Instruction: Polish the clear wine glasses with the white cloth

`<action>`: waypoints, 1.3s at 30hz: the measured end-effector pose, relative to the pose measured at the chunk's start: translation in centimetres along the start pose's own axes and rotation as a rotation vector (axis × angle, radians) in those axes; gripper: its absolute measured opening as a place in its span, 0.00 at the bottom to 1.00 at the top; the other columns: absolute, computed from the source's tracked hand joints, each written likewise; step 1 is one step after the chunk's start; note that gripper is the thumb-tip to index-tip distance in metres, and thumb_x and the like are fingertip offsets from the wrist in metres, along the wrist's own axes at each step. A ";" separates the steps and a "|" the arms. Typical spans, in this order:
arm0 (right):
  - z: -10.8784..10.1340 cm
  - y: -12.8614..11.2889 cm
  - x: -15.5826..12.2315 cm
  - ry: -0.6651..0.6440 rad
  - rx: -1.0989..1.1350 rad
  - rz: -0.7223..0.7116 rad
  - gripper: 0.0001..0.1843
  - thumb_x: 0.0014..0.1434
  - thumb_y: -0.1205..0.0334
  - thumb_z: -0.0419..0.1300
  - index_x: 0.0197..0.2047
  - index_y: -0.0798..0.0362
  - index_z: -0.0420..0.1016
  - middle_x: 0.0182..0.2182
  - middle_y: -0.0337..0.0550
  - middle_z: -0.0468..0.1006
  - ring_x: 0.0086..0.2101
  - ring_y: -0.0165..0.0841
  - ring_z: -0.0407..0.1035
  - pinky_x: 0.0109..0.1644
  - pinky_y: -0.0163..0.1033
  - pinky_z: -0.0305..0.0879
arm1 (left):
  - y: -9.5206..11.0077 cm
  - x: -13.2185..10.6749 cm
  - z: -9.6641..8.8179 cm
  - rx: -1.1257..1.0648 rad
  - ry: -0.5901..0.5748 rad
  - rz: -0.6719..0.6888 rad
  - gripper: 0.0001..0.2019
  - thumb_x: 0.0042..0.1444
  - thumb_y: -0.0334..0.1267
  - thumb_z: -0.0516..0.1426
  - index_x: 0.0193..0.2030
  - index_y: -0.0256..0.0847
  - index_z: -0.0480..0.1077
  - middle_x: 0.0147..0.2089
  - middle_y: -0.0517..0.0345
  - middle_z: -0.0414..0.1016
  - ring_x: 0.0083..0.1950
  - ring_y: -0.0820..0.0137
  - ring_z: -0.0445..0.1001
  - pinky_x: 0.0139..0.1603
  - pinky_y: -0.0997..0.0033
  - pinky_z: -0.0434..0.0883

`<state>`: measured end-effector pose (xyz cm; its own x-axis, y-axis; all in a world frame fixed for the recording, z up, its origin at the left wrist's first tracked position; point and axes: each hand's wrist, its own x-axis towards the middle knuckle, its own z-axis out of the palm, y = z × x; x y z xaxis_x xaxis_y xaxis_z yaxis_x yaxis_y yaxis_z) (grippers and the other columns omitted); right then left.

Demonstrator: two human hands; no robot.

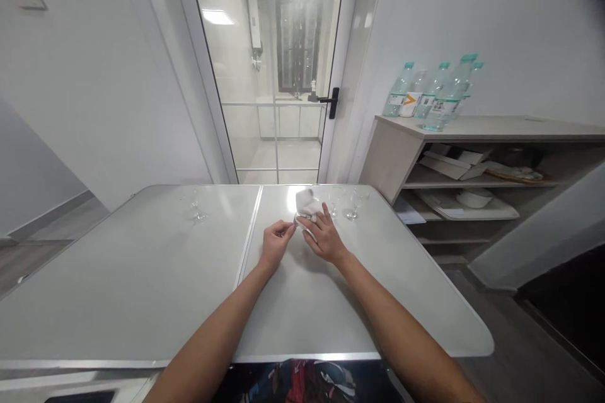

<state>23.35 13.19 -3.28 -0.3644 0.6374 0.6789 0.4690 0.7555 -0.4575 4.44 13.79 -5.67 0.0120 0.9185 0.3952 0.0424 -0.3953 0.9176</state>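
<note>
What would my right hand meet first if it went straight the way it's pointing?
The white cloth, which your right hand seems to be touching. Depth beyond the cloth is hard to judge in this view.

A white cloth (306,199) sits straight ahead at twelve o'clock — crumpled and plain, its broader upper part raised toward eleven, its lower part bunched toward seven — though the blur leaves it unclear whether it might be paper.
</note>
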 end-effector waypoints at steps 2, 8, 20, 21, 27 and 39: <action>-0.3 0.2 0.2 -0.034 -0.010 -0.001 0.16 0.65 0.56 0.59 0.53 0.41 0.80 0.46 0.44 0.81 0.56 0.47 0.68 0.73 0.64 0.44 | 0.1 -0.2 0.0 0.112 -0.046 0.132 0.12 0.57 0.47 0.65 0.31 0.41 0.80 0.26 0.58 0.68 0.28 0.72 0.63 0.30 0.70 0.63; -0.4 0.0 0.3 0.184 0.439 0.400 0.21 0.68 0.46 0.53 0.35 0.48 0.82 0.33 0.43 0.80 0.36 0.40 0.73 0.49 0.47 0.69 | 0.5 -0.6 -0.1 0.165 -0.182 0.236 0.07 0.56 0.44 0.66 0.33 0.43 0.81 0.26 0.58 0.69 0.26 0.72 0.64 0.30 0.69 0.61; 1.8 -2.6 1.1 0.296 1.402 0.582 0.33 0.51 0.65 0.65 0.61 0.45 0.72 0.51 0.41 0.80 0.49 0.40 0.75 0.54 0.45 0.71 | -0.7 -0.3 1.0 -0.517 0.011 -0.231 0.19 0.53 0.53 0.68 0.38 0.37 0.74 0.32 0.60 0.72 0.31 0.75 0.68 0.32 0.76 0.64; 2.1 -2.8 1.0 0.272 1.363 0.573 0.37 0.49 0.67 0.66 0.64 0.44 0.70 0.50 0.40 0.80 0.48 0.39 0.75 0.53 0.44 0.72 | -0.6 -0.5 1.2 -0.538 -0.016 -0.253 0.20 0.54 0.53 0.68 0.38 0.37 0.73 0.32 0.60 0.72 0.31 0.74 0.68 0.31 0.76 0.65; 3.5 -2.2 -0.1 0.228 1.124 0.585 0.33 0.49 0.62 0.71 0.59 0.48 0.71 0.44 0.43 0.81 0.43 0.39 0.74 0.47 0.41 0.71 | -0.5 -1.2 2.7 -0.621 -0.056 -0.377 0.26 0.53 0.52 0.68 0.52 0.37 0.74 0.45 0.48 0.81 0.44 0.61 0.79 0.47 0.65 0.72; 4.1 -1.3 -0.1 0.091 1.048 0.848 0.10 0.42 0.62 0.66 0.30 0.53 0.72 0.24 0.38 0.74 0.27 0.33 0.67 0.33 0.37 0.63 | -0.6 0.8 -0.4 -0.596 -0.064 -0.181 0.26 0.57 0.49 0.65 0.59 0.42 0.70 0.64 0.42 0.72 0.65 0.52 0.71 0.62 0.54 0.69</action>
<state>19.44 12.73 -5.15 -0.1982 0.9801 -0.0126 -0.3233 -0.0776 -0.9431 4.07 14.79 -5.92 0.1170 0.9626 0.2442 -0.5147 -0.1515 0.8439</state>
